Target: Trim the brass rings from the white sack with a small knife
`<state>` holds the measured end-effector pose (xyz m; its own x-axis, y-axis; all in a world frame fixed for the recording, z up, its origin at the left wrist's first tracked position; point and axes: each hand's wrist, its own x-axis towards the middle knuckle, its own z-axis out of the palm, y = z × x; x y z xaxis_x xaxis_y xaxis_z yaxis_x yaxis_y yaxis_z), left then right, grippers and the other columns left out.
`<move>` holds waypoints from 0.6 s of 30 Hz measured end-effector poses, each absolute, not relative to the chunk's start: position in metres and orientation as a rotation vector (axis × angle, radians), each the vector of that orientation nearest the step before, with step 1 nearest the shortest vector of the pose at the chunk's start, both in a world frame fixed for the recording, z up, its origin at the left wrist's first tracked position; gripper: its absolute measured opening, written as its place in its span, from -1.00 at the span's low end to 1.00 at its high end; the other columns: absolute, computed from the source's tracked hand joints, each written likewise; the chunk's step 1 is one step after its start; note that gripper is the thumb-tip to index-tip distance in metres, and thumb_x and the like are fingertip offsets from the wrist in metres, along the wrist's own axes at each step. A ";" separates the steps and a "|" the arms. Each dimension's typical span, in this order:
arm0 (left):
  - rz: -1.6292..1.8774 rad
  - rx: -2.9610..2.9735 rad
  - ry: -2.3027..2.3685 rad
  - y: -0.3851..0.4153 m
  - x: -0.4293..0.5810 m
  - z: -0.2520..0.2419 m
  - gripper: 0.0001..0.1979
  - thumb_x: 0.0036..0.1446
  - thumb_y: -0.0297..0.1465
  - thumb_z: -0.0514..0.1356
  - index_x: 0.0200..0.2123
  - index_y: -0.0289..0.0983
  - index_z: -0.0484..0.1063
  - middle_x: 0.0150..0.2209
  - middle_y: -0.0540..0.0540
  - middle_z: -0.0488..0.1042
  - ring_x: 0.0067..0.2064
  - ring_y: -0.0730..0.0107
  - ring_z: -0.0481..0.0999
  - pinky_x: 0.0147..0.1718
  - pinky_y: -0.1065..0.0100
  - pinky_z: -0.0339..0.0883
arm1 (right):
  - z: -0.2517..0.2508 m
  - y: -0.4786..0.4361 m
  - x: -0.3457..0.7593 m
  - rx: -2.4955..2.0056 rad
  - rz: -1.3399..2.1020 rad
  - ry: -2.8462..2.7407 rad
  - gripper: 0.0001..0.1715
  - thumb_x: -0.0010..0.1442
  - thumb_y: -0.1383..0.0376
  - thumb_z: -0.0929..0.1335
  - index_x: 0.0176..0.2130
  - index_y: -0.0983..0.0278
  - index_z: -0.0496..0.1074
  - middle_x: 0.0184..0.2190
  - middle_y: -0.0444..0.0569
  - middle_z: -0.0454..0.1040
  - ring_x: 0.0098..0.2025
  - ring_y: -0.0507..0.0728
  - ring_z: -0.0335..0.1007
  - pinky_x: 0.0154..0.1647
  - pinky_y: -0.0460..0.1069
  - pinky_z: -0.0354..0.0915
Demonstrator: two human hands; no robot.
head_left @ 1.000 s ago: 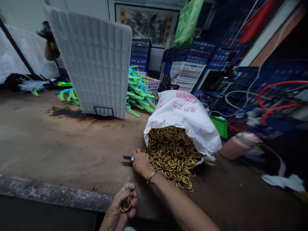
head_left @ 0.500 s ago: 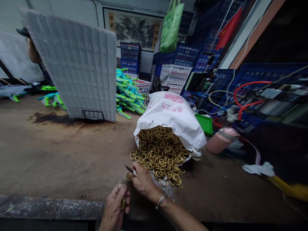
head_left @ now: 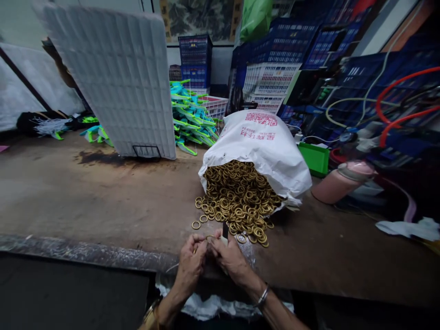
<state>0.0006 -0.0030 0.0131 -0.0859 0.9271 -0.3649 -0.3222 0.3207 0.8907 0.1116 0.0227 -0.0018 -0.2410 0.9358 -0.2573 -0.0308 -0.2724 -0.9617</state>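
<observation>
My left hand (head_left: 191, 255) is closed, with a brass-coloured ring (head_left: 209, 236) at its fingertips. Right beside it, my right hand (head_left: 231, 255) grips a small knife (head_left: 225, 230), its dark blade pointing up and away from me. The fingertips of both hands meet at the ring. Just beyond them, a heap of similar rings (head_left: 237, 206) spills from the mouth of a white woven sack (head_left: 257, 137) with red print, lying on its side. One loose ring (head_left: 195, 225) lies apart, left of the heap.
The brown worktable (head_left: 103, 201) has a worn front edge. A tall white quilted panel (head_left: 137, 87) stands at back left, near a pile of green and blue plastic pieces (head_left: 192, 121). To the right are a pink bottle (head_left: 343, 183), a green tray (head_left: 313, 158) and red hoses (head_left: 395, 123). Stacked crates (head_left: 271, 78) fill the back.
My right hand has drawn back from the heap's edge with a ring and now meets my left hand. The knife blade has turned upward. The camera view has tilted down.
</observation>
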 end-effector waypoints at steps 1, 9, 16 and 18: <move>1.172 0.654 1.236 -0.003 0.001 0.014 -0.59 -0.20 -0.11 0.26 -0.38 -0.26 0.23 -0.73 0.19 0.21 -0.73 0.67 0.06 -0.74 0.57 -0.09 | 0.000 0.020 0.113 -1.182 1.701 -1.134 -0.65 -0.01 0.04 0.28 -0.41 0.21 0.09 -0.68 -0.33 0.12 -0.70 -0.10 -0.08 -0.70 -0.17 -0.08; 1.162 0.941 1.257 -0.008 0.001 0.008 -0.73 -0.05 -0.19 0.19 -0.56 -0.28 0.31 -0.64 0.06 0.29 -0.60 0.56 0.19 -0.58 0.50 0.08 | -0.003 0.018 0.126 -1.207 1.723 -1.256 -0.66 0.02 0.02 0.27 -0.43 0.23 0.14 -0.69 -0.31 0.14 -0.71 -0.11 -0.09 -0.70 -0.17 -0.09; 1.184 1.297 1.295 -0.012 -0.005 0.004 -0.84 -0.02 -0.31 0.18 -0.54 -0.28 0.41 -0.58 0.02 0.33 -0.50 0.46 0.26 -0.44 0.46 0.12 | 0.010 0.023 0.128 -1.361 1.343 -1.574 -0.70 0.03 0.10 0.25 -0.52 0.27 0.21 -0.61 -0.23 0.17 -0.52 -0.04 0.07 -0.52 -0.14 0.07; 1.136 1.184 1.251 -0.012 -0.004 0.008 -0.77 -0.01 -0.25 0.18 -0.56 -0.29 0.35 -0.62 0.05 0.26 -0.56 0.51 0.21 -0.52 0.48 0.09 | 0.012 0.022 0.125 -1.400 1.347 -1.563 -0.73 0.03 0.12 0.25 -0.52 0.27 0.22 -0.62 -0.23 0.17 -0.53 -0.04 0.07 -0.53 -0.14 0.06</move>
<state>-0.0040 -0.0123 0.0082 0.0122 0.9975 -0.0690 0.0274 0.0686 0.9973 0.1255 0.0219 0.0117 -0.2305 0.9587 -0.1668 0.3069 -0.0910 -0.9474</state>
